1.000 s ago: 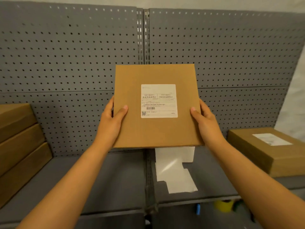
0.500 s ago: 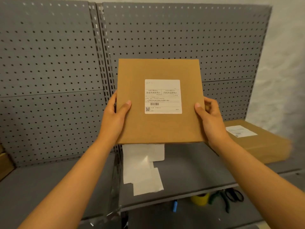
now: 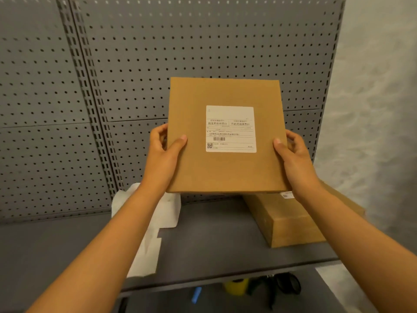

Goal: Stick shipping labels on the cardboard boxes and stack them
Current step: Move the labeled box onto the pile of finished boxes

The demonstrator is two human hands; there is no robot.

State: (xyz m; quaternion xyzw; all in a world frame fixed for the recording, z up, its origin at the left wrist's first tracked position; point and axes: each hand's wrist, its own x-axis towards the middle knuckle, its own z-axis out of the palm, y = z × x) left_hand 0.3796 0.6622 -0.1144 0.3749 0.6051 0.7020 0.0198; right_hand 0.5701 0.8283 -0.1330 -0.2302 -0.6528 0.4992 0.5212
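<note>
Hands up at chest height, and between them a flat square cardboard box [image 3: 225, 136] hangs in the air, tilted so its labelled face looks back at the camera. Left hand [image 3: 163, 154] grips the left edge, thumb laid across the front, fingers curled behind. Right hand [image 3: 293, 157] does the same on the right edge. Box clear of everything, its bottom edge hovering just above a second cardboard box [image 3: 291, 220] that lies flat at the right end of the grey shelf [image 3: 214, 240]. Open shelf surface runs between that box and the white backing sheets [image 3: 153, 229] lying to the left, partly under the left forearm.

Smooth matte brown card, crisp corners. Behind it a grey metal pegboard [image 3: 203, 46] with regular rows of holes and a slotted upright. Rough pale wall off to the right.

White shipping label [image 3: 230, 129] sits square in the middle of the held box: printed lines, a small barcode, a QR code at lower left, characters too small to read surely. A corner of another label [image 3: 286, 194] peeks out on the lower box.

Below the shelf edge: a yellow roll [image 3: 235, 286], black scissors [image 3: 282, 288], something blue [image 3: 196, 294].
</note>
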